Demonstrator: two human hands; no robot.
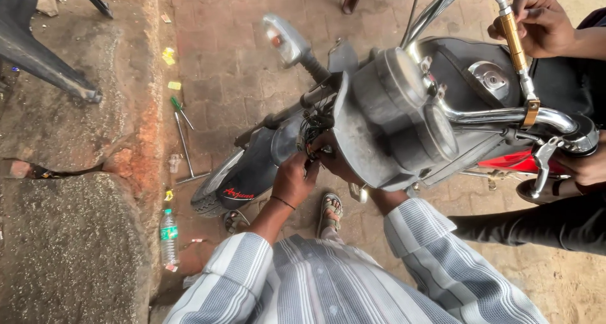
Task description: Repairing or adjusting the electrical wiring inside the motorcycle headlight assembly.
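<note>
I look down on the front of a motorcycle. My left hand (293, 179) and my right hand (336, 162) reach in behind the grey headlight housing (391, 119), where a bundle of dark wires (314, 127) hangs out. Both hands have fingers curled around the wires; exactly what each pinches is hidden. The black front mudguard (247, 176) and front tyre (208, 198) lie just left of my left hand. A turn signal (282, 39) sticks out above.
Another person's hand (543, 22) grips a brass-coloured rod (512, 40) above the chrome handlebar (505, 116); their other hand (587, 166) holds the grip. A long T-handle wrench (185, 148), a green screwdriver (180, 109) and a plastic bottle (168, 235) lie on the ground at left.
</note>
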